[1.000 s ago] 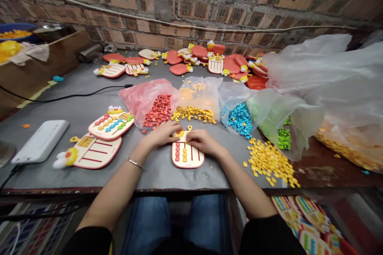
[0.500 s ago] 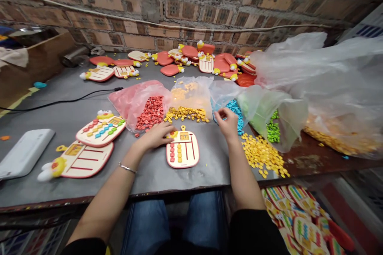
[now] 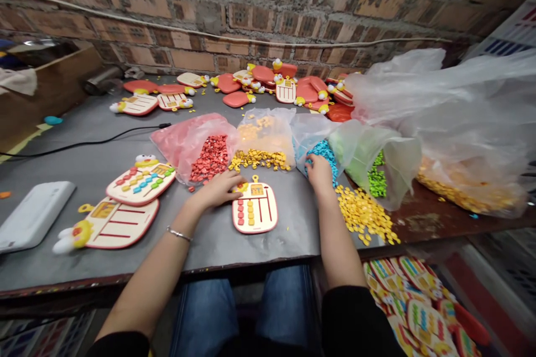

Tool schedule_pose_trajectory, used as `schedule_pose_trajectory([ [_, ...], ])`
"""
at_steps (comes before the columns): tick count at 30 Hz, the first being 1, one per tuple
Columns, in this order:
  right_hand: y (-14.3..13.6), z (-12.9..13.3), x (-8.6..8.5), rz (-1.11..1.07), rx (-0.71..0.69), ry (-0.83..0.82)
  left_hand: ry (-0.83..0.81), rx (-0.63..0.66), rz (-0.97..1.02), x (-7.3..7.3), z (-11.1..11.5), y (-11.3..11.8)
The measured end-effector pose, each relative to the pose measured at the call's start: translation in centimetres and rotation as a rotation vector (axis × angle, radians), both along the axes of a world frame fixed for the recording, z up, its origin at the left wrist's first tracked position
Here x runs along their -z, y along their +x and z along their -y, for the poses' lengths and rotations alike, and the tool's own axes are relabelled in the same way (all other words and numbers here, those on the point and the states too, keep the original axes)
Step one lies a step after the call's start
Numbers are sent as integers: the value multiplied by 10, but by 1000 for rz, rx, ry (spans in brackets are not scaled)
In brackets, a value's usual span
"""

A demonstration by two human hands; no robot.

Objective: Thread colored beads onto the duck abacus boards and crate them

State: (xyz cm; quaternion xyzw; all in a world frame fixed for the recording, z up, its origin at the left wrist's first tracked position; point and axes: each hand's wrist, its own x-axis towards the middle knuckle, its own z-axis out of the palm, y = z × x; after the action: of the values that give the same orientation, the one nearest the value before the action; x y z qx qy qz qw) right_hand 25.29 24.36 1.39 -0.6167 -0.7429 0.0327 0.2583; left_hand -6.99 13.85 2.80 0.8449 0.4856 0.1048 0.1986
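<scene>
Small glossy blue plastic beads (image 3: pixel 325 149) in a translucent plastic bag (image 3: pixel 302 130) lie right at the fingertips of the R hand (image 3: pixel 320 173), beyond & to the R of the cream, red-rimmed plastic board (image 3: pixel 256 212), whose long axis runs approx. away from the person; R hand's nearer the beads, fingers bunched, unclear if any pinched; L hand (image 3: pixel 218 187), fingers loosely extended, rests on board's far-L corner

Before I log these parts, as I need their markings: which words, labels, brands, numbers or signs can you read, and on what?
None can be read for certain.
Board beside the left hand: tiny print near the bottom edge, too small.
Its ochre panel: marks too blurred.
</scene>
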Motion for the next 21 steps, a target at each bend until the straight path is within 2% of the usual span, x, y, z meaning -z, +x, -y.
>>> schedule_pose_trajectory([
  [4,0,4,-17,-278,-40,241,0,-2,2,-2,1,1],
  [6,-6,12,-26,-394,-131,324,3,-4,4,-3,2,2],
  [8,-16,23,-35,-454,-290,346,5,-7,4,-4,3,2],
  [10,-28,35,-40,-463,-514,251,7,-12,3,-5,4,2],
  [12,-40,46,-41,-437,-725,61,8,-16,2,-5,4,3],
  [14,-50,53,-38,-388,-851,-123,8,-17,3,-5,4,3],
  [17,-59,56,-30,-310,-901,-284,6,-20,4,-5,4,3],
  [21,-59,53,-23,-259,-908,-318,3,-22,0,-5,4,4],
])
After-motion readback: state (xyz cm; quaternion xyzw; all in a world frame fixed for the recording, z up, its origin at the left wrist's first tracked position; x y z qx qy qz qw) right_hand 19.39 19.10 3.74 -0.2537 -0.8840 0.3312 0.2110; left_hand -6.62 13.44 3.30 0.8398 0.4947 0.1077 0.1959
